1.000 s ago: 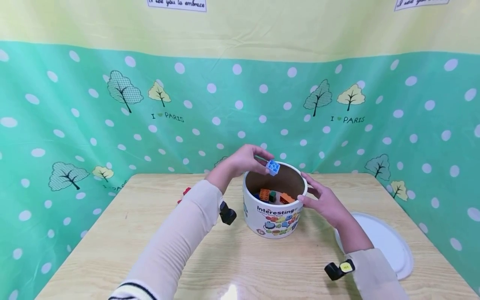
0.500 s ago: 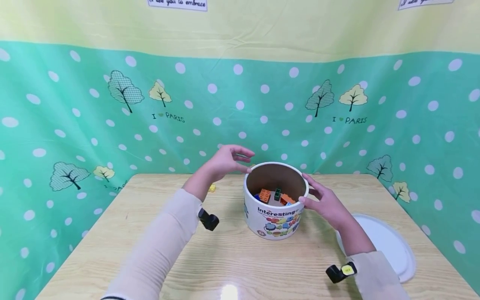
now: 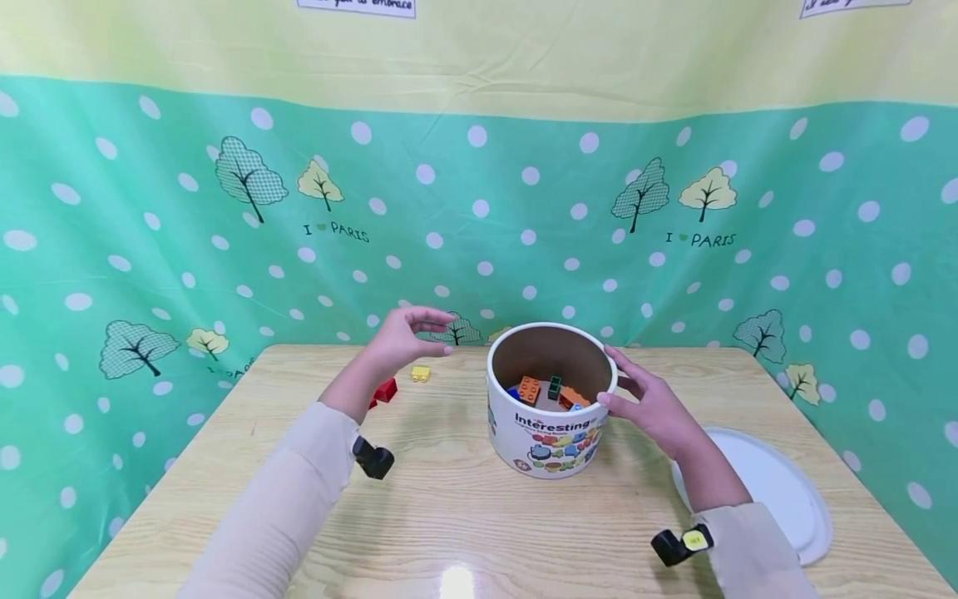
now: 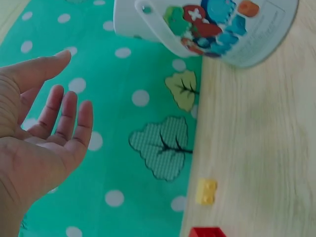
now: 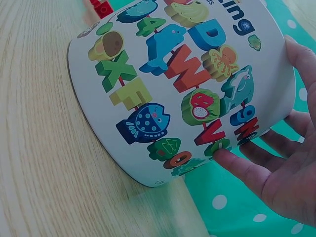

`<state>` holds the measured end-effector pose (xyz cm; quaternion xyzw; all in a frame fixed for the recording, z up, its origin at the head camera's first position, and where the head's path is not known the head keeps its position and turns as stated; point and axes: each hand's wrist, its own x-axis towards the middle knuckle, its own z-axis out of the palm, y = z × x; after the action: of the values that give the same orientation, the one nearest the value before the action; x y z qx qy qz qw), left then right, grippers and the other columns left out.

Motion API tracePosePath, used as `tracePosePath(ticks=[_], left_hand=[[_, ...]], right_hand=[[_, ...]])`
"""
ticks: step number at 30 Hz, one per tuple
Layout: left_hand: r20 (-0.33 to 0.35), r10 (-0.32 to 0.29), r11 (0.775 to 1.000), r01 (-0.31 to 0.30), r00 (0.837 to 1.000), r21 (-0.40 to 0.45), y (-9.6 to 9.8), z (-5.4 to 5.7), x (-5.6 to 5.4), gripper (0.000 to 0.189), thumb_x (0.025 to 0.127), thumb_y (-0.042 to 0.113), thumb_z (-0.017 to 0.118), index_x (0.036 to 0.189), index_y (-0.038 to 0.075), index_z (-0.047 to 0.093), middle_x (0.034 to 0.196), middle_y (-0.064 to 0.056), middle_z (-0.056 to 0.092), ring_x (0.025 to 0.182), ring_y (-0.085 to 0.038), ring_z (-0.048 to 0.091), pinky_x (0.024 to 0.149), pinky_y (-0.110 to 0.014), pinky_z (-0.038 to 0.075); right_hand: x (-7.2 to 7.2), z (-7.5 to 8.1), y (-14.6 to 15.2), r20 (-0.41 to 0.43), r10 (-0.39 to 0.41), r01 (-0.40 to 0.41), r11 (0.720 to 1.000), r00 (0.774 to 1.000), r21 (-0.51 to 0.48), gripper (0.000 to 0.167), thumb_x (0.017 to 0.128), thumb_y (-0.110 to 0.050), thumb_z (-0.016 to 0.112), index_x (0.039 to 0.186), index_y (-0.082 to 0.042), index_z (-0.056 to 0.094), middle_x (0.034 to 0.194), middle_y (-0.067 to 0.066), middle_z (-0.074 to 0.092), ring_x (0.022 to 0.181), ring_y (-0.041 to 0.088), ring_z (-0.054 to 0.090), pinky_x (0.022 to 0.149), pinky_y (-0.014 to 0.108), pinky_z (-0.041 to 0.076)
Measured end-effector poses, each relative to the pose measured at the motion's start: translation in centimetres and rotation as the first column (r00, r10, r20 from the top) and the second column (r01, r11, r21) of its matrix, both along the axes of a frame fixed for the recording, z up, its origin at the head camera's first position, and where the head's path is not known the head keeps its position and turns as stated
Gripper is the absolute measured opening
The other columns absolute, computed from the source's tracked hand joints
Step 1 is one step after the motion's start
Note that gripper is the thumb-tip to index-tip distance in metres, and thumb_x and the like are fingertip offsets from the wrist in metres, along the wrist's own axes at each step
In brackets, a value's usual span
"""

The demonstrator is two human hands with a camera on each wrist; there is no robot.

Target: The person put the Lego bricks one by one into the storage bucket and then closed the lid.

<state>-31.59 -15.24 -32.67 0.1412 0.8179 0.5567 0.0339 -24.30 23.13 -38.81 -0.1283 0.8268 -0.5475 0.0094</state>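
A white round bucket (image 3: 542,441) with printed toy pictures stands upright on the table. Inside lie an orange brick (image 3: 529,390), a dark green brick (image 3: 554,387), another orange piece (image 3: 572,397) and bits of blue. My right hand (image 3: 647,403) grips the bucket's right side near the rim, thumb and fingers spread round the wall. Left of the bucket, my left hand (image 3: 407,339) hovers with nothing in it, fingers loosely bent and apart from the thumb. Below and beyond it are a yellow brick (image 3: 421,374) and red bricks (image 3: 385,390), partly hidden by the wrist.
A white round lid (image 3: 778,491) lies on the table (image 3: 464,524) at the right, partly under my right forearm. A green dotted cloth (image 3: 479,225) hangs behind the table's back edge.
My left hand has let a light blue brick drop into the bucket and moved away left, uncovering the yellow and red bricks. The right hand stays on the bucket.
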Motion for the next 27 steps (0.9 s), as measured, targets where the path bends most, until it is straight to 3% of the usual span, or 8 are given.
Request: tracePosePath(ticks=[6, 14, 20, 27], left_hand=[[-0.009, 0.032, 0.999, -0.032, 0.999, -0.017, -2.0, -1.1, 0.5, 0.049, 0.078, 0.005, 0.081, 0.124, 0.010, 0.065, 0.125, -0.009, 0.060, 0.118, -0.028, 0.054, 0.095, -0.039, 0.051], [0.000, 0.105, 0.994, -0.105, 0.994, -0.039, -5.3, -3.4, 1.0, 0.046, 0.081, 0.009, 0.080, 0.125, 0.010, 0.064, 0.126, -0.013, 0.056, 0.121, -0.032, 0.050, 0.086, -0.033, 0.055], [0.005, 0.175, 0.984, -0.175, 0.985, -0.042, -7.8, -5.6, 2.0, 0.050, 0.082, 0.009, 0.079, 0.128, 0.009, 0.063, 0.126, -0.014, 0.055, 0.122, -0.033, 0.049, 0.081, -0.028, 0.056], [0.017, 0.273, 0.962, -0.272, 0.962, -0.031, -10.8, -8.7, 2.6, 0.053, 0.082, 0.013, 0.079, 0.132, 0.007, 0.060, 0.132, -0.018, 0.054, 0.126, -0.037, 0.046, 0.082, -0.023, 0.053]], right_hand=[[0.0, -0.1, 0.0, 0.000, 0.003, -0.003, 1.000, 1.000, -0.011, 0.080, 0.091, -0.030, 0.070, 0.156, -0.026, 0.023, 0.158, 0.017, 0.022, 0.140, 0.045, 0.025, 0.097, 0.053, 0.046], [0.1, 0.0, 0.0, -0.007, 0.011, -0.011, 1.000, 1.000, -0.014, 0.080, 0.092, -0.029, 0.069, 0.156, -0.025, 0.023, 0.158, 0.016, 0.021, 0.140, 0.043, 0.027, 0.098, 0.055, 0.045], [0.0, -0.1, 0.1, -0.010, 0.017, -0.018, 1.000, 1.000, -0.014, 0.079, 0.092, -0.029, 0.069, 0.157, -0.024, 0.023, 0.158, 0.017, 0.022, 0.139, 0.044, 0.027, 0.099, 0.055, 0.044], [-0.2, -0.4, 0.1, -0.009, 0.008, -0.008, 1.000, 1.000, -0.007, 0.082, 0.090, -0.033, 0.071, 0.156, -0.024, 0.023, 0.159, 0.014, 0.022, 0.140, 0.043, 0.027, 0.098, 0.054, 0.045]])
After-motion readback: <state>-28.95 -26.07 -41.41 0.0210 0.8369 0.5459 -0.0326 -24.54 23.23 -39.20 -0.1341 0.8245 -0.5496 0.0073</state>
